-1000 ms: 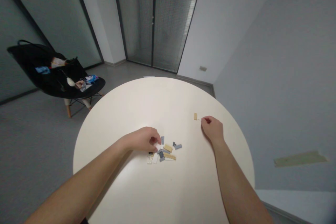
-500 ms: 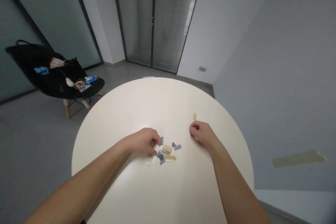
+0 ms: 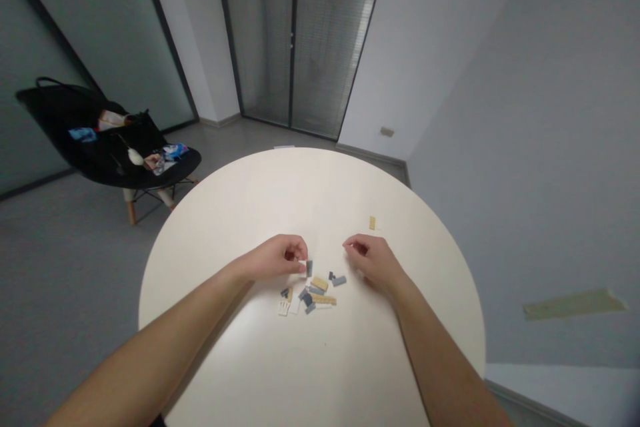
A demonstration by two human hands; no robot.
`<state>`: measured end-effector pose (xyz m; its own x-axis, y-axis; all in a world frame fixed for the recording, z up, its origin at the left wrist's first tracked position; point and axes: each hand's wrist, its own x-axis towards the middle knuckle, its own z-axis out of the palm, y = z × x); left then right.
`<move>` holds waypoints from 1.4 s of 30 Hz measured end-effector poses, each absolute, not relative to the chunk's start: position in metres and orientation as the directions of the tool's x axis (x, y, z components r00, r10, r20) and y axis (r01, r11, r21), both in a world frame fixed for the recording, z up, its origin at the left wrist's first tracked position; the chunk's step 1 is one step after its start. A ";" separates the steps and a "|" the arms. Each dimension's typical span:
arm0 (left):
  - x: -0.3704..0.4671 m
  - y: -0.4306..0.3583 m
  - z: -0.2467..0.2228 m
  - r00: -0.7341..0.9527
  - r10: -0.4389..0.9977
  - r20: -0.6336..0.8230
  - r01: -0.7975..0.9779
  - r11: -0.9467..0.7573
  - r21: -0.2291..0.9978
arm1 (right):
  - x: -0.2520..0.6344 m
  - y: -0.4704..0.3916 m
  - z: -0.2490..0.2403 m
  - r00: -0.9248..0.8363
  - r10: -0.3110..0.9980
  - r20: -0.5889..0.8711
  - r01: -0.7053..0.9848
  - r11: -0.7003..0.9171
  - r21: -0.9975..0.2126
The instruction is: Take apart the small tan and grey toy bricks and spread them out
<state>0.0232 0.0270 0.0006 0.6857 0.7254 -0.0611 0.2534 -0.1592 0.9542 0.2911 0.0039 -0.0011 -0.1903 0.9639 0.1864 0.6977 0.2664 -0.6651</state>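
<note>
My left hand point(image 3: 277, 255) is closed in a pinch on a small white building-block piece point(image 3: 303, 267), just above the far left of a loose pile. A grey piece point(image 3: 309, 268) lies right beside its fingertips. The pile holds several flat pieces: a tan piece point(image 3: 320, 283), a long tan strip point(image 3: 324, 299), a dark grey piece point(image 3: 307, 299) and a white slotted piece point(image 3: 283, 308). My right hand point(image 3: 374, 259) rests to the right of the pile with thumb and forefinger pinched together; anything between them is too small to make out. Beyond it lies a tan plate point(image 3: 372, 223).
A round white table point(image 3: 240, 353) carries everything. Two grey bits point(image 3: 339, 281) lie at the pile's right edge. A black chair point(image 3: 105, 167) with bags and packets on it stands at the left, and a wall point(image 3: 540, 213) rises at the right.
My left hand has lifted slightly away from the pile with the white piece, uncovering a few pieces beneath. My right hand has shifted left, towards the pile.
</note>
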 end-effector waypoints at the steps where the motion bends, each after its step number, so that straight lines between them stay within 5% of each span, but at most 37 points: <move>1: 0.025 0.028 0.000 0.667 0.744 -0.040 0.194 -0.121 0.973 | 0.287 0.002 0.000 -0.199 0.952 0.235 0.687 0.306 -0.659; 8: 0.033 0.031 -0.011 0.620 0.784 -0.031 -0.064 0.090 0.994 | 0.254 -0.015 0.007 -0.416 0.836 0.359 0.615 0.549 -0.566; 24: 0.033 0.030 -0.012 0.638 0.766 -0.077 -0.040 0.132 0.990 | 0.244 -0.019 0.010 -0.509 0.815 0.278 0.635 0.574 -0.518; 33: 0.034 0.031 -0.012 0.633 0.773 -0.043 -0.034 0.083 0.996 | 0.252 -0.013 0.004 -0.467 0.823 0.323 0.649 0.567 -0.507; 42: 0.032 0.033 -0.009 0.643 0.764 -0.053 0.107 -0.021 0.994 | 0.298 0.008 0.000 -0.220 0.901 0.375 0.772 0.396 -0.497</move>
<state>0.0324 0.0329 -0.0091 0.6433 0.7638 -0.0528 0.1067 -0.0212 0.9941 0.2976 0.0080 0.0002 -0.2204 0.9006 0.3746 0.7721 0.3957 -0.4972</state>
